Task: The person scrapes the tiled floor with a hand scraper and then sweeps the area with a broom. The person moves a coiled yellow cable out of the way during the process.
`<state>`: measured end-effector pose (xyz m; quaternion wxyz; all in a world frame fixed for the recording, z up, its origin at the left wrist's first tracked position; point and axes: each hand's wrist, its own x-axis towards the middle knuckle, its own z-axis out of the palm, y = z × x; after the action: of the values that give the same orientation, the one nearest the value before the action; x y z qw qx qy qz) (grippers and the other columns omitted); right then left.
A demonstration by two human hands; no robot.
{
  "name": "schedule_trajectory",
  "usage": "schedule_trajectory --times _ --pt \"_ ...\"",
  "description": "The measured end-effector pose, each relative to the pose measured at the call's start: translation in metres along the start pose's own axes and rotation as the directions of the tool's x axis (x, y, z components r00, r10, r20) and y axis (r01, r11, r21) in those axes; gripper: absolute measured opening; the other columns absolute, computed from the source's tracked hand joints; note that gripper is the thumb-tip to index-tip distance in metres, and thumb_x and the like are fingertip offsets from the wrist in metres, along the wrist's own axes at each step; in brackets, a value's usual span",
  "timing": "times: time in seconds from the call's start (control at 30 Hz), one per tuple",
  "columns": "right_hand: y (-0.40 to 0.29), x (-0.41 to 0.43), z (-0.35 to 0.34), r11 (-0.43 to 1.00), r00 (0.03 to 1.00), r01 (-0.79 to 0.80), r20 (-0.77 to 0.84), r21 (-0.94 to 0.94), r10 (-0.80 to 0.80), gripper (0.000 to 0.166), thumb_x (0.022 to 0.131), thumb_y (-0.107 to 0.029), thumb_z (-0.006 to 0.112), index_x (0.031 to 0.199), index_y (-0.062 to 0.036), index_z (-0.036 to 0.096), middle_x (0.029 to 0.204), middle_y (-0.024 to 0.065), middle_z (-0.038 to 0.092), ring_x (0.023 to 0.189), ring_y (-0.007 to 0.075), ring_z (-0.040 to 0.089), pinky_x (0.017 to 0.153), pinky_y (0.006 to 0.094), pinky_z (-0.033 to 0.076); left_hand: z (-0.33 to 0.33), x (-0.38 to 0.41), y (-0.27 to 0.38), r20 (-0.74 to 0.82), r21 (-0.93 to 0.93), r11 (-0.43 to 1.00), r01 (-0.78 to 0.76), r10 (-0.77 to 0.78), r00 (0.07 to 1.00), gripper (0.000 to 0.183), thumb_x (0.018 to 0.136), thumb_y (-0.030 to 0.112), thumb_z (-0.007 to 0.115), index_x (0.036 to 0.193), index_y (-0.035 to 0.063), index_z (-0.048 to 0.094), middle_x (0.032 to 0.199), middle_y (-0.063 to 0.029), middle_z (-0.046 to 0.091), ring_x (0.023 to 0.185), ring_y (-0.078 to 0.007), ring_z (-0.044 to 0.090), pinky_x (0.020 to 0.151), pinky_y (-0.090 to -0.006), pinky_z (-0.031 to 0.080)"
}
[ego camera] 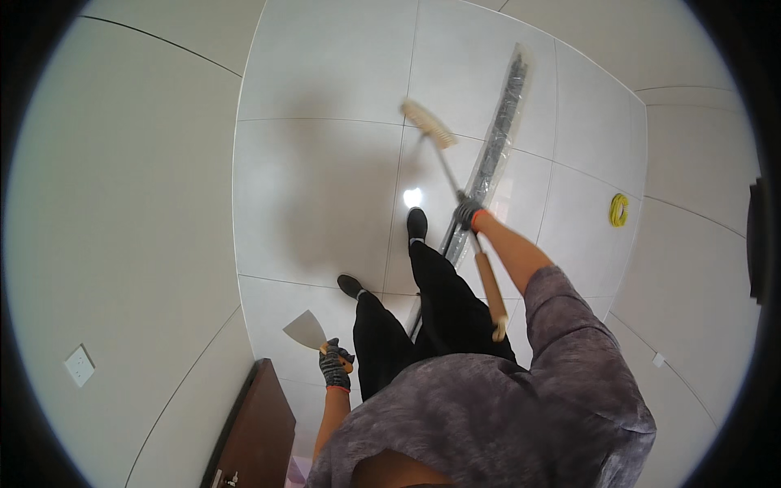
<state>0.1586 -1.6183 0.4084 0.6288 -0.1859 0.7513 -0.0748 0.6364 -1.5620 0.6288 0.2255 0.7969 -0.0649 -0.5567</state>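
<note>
My left hand (335, 365), in a grey knit work glove with an orange cuff, grips the handle of a wide-bladed putty knife (306, 330); its blade points up and left, beside my legs. In a matching glove, my right hand (468, 211) is closed round the thin metal shaft of a long-handled brush (429, 122). Pale bristles and a curved head are at the far end of the brush, slightly blurred, and its tan grip hangs back beside my right thigh. Whether the brush head touches the floor I cannot tell.
A long plastic-wrapped bundle (503, 125) lies on the tiled floor (317, 195), passing under my right hand and beside my legs. A yellow coil of cable or hose (619, 210) rests near the right wall. At lower left are a brown door (259, 427) and a wall socket (80, 365).
</note>
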Motion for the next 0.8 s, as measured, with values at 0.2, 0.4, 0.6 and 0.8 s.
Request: schedule_trajectory --times 0.2,0.4,0.6,0.8 --pt "-0.079 -0.151 0.035 0.964 0.887 -0.22 0.442 0.151 0.133 0.049 0.079 -0.015 0.05 0.125 -0.0188 0.035 0.058 0.0093 0.049 0.044 0.0204 0.048 0.039 0.0344 0.041 0.037 -0.016 -0.001 0.124 -0.035 0.999 0.02 -0.016 0.992 0.021 0.078 0.017 0.055 0.096 0.0072 0.051 0.052 -0.0044 0.047 0.041 -0.0176 0.045 0.039 -0.0338 0.041" --pt "-0.09 -0.168 -0.023 0.926 0.97 0.229 0.147 -0.301 -0.192 0.063 0.079 -0.022 0.05 0.134 -0.0184 0.02 0.059 0.0127 0.053 0.045 0.0229 0.05 0.045 0.038 0.044 0.06 -0.036 0.013 0.155 -0.124 0.992 0.003 0.016 0.988 0.019 0.079 0.018 0.054 0.095 0.0083 0.051 0.053 -0.003 0.047 0.044 -0.0166 0.045 0.043 -0.0349 0.042" --pt "-0.189 -0.073 -0.112 0.912 0.881 0.232 -0.323 -0.339 -0.345 0.044 0.081 -0.024 0.043 0.118 0.0002 0.043 0.052 0.0124 0.053 0.039 0.0212 0.053 0.042 0.0377 0.046 0.042 -0.007 -0.012 0.137 -0.234 0.958 0.164 -0.135 0.981 0.022 0.078 0.021 0.057 0.095 0.0091 0.052 0.053 -0.0026 0.046 0.043 -0.0175 0.045 0.044 -0.037 0.042" --pt "-0.216 0.034 -0.06 0.861 0.952 0.169 -0.147 -0.479 -0.269 0.058 0.075 -0.018 0.043 0.128 -0.0019 0.024 0.063 0.0161 0.058 0.048 0.0246 0.056 0.053 0.0396 0.047 0.045 -0.013 -0.026 0.139 -0.245 0.946 0.212 -0.183 0.973 0.022 0.077 0.019 0.058 0.095 0.0083 0.052 0.054 -0.0029 0.046 0.044 -0.0177 0.047 0.044 -0.0367 0.043"
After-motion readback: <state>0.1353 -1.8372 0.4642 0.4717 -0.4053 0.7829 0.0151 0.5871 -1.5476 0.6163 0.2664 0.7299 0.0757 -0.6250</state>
